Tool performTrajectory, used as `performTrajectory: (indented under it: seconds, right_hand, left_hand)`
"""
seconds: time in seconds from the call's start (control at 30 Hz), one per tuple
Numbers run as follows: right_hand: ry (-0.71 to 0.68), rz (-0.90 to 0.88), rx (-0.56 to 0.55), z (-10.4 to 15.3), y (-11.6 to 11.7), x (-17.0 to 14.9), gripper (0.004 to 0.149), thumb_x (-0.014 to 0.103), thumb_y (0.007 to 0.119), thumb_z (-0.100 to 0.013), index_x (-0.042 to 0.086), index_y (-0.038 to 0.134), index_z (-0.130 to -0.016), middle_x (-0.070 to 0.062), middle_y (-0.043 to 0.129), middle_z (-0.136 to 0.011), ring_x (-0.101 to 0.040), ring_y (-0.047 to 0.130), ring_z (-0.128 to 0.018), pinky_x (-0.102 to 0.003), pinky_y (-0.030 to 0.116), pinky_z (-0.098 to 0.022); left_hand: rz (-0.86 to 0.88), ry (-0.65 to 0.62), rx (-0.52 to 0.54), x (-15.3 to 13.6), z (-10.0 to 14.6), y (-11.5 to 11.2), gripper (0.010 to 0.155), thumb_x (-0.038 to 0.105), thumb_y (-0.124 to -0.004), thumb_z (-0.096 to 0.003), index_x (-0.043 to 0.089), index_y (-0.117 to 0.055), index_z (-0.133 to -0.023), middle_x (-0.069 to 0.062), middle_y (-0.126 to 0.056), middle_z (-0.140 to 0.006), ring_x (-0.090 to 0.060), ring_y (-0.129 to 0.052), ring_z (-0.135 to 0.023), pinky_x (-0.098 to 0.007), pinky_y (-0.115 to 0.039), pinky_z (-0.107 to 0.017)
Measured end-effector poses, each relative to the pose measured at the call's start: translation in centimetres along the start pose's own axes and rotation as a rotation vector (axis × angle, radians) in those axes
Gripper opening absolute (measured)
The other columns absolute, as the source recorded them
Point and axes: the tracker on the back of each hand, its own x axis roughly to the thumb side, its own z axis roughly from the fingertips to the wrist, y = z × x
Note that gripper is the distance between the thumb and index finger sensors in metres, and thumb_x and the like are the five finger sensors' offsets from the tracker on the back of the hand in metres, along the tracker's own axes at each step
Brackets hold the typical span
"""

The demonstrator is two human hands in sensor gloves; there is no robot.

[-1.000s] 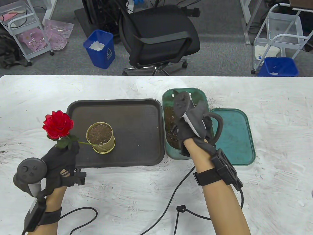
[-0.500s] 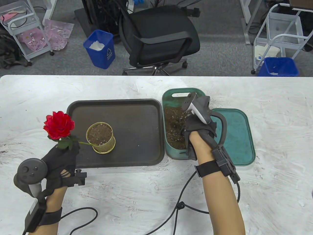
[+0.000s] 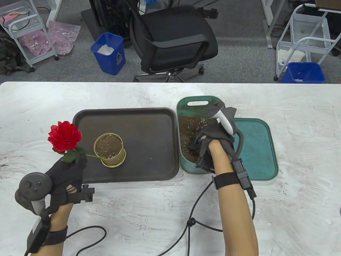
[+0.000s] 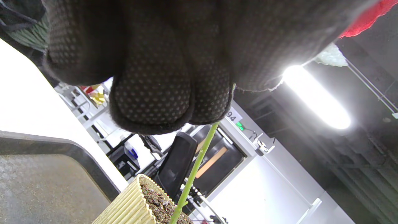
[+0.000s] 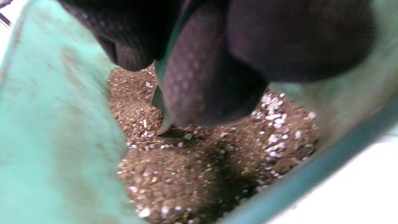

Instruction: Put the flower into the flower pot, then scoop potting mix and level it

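Observation:
A red flower (image 3: 64,136) leans left of the ribbed gold flower pot (image 3: 109,150), and its green stem (image 4: 196,168) runs down into the pot's soil. My left hand (image 3: 69,168) pinches that stem just under the leaves, with the fingertips (image 4: 168,99) closed over it. My right hand (image 3: 203,145) is down inside the green box (image 3: 198,100) of potting mix (image 3: 187,128). It grips a small green scoop (image 5: 159,102), whose blade is dug into the mix (image 5: 192,168). My fingers (image 5: 205,77) hide most of the scoop.
The pot stands on a dark tray (image 3: 149,125) left of the box. The box's green lid (image 3: 255,149) lies flat to the right. Glove cables (image 3: 191,221) trail over the near table. An office chair (image 3: 173,40) stands beyond the far edge.
My right hand has rolled over and drawn back toward the box's near end, swinging its tracker to the right. The left hand and flower have stayed put.

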Motion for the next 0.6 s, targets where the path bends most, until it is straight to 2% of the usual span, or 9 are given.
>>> performTrajectory:
  seconds: [0.2,0.6]
  right_hand:
    - [-0.03,-0.163,0.042,-0.4,0.1,-0.9,0.052,0.032,0.078,-0.043,0.004,0.076,-0.087,-0.016,0.099,-0.062,-0.025,0.106,-0.024,-0.036,0.094,-0.011]
    - [-0.066,-0.342,-0.047,1.9,-2.2,-3.1,0.051,0.032,0.077,-0.043,0.004,0.076,-0.087,-0.016,0.099,-0.061,-0.025,0.107,-0.024,-0.036,0.094,-0.01]
  left_hand:
    - [-0.003,-0.001,0.001,0.1,0.0,0.0,0.042,0.047,-0.093,-0.0413,0.021,-0.099,-0.074,0.004,-0.107,-0.057,-0.019,-0.116,-0.035,-0.036,-0.096,-0.034]
    - [0.002,-0.001,-0.001,0.0,0.0,0.0,0.042,0.047,-0.093,-0.0412,0.021,-0.099,-0.074,0.004,-0.107,-0.057,-0.02,-0.116,-0.035,-0.036,-0.096,-0.034]
